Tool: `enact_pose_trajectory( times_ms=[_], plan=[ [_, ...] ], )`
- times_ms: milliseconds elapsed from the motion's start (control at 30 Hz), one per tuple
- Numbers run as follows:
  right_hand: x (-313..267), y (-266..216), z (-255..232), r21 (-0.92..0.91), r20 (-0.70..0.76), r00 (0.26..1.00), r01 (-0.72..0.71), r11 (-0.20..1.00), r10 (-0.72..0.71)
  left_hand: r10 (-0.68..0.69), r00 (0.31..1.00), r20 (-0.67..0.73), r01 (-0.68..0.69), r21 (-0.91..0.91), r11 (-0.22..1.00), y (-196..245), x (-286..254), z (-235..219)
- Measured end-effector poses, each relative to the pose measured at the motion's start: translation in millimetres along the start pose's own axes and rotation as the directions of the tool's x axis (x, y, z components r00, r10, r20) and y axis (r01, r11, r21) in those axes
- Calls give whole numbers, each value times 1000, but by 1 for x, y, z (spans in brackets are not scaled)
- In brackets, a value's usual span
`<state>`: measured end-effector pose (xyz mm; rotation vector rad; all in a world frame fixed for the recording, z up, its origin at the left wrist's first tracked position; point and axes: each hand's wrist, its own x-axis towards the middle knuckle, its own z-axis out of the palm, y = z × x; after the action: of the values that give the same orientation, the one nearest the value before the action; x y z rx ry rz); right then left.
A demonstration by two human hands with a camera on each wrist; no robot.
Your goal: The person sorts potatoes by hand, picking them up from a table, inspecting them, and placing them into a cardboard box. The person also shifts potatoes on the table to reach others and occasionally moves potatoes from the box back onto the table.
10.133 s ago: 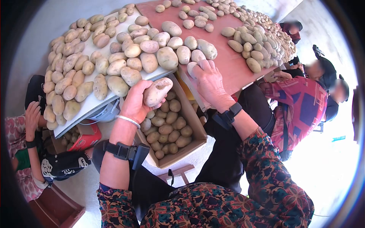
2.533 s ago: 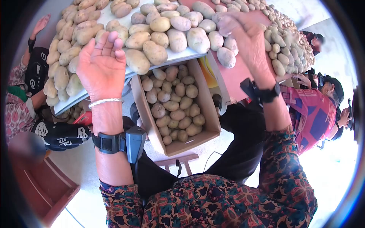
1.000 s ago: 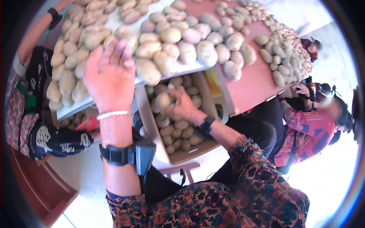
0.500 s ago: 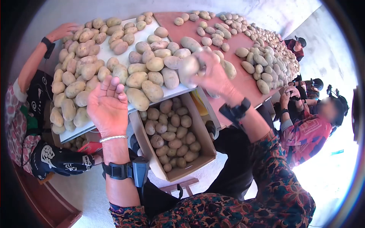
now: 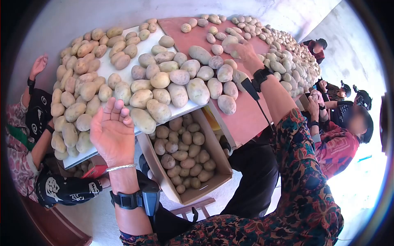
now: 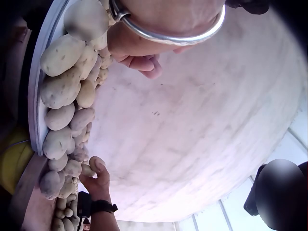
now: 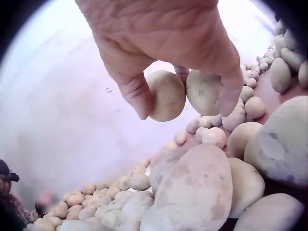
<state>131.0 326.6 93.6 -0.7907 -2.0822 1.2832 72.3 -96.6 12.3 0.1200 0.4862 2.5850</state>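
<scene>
My right hand point(image 5: 249, 55) reaches far over the red board and pinches two potatoes side by side. In the right wrist view one potato point(image 7: 167, 96) sits against the thumb side and the other potato point(image 7: 204, 92) against the fingers, both raised above the piles. Near the front edge of the white board, my left hand point(image 5: 113, 135) is held palm up with fingers loosely bent and nothing in it. Large potatoes point(image 5: 143, 120) lie on the board just beside it. Below the board's edge stands a cardboard box point(image 5: 205, 190) holding many smaller potatoes point(image 5: 188, 162).
Potatoes point(image 5: 76, 110) crowd the left side of the white board point(image 5: 107, 67). On the red board point(image 5: 246, 117), more potatoes point(image 5: 283, 67) are heaped at the right. People sit on both sides, one in a pink patterned top point(image 5: 334, 153). A wooden stool point(image 5: 197, 207) stands below.
A second ago my right hand was in the cardboard box at a potato. It has since risen over the boards and moved away to the back right. The left hand has stayed palm up.
</scene>
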Motion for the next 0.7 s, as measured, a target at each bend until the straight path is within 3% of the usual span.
enact_pose_trajectory(
  times_ms=[133,233,300,433,600,633,700],
  plan=[
    [18,20,7,52,29,993,-113,992,112,-2,1000,-8,2,15,1000,-4,1,2],
    [17,15,12,-61,38,991,-128,990,130,4,999,-37,-3,27,1000,-6,0,5],
    [26,17,13,-237,150,983,-71,969,108,2,1000,-31,-1,29,1000,-7,0,5],
    [30,11,17,-406,227,971,28,914,71,2,1000,-28,-1,28,1000,-10,1,6],
    [28,-2,25,-637,361,932,213,741,42,-3,1000,-19,4,32,999,-11,2,6],
    [24,-3,30,-637,361,932,214,741,42,-3,1000,-20,3,32,999,-11,2,5],
    [12,-1,44,-642,177,971,238,729,-161,-6,1000,-9,7,35,999,-11,2,5]
  ],
)
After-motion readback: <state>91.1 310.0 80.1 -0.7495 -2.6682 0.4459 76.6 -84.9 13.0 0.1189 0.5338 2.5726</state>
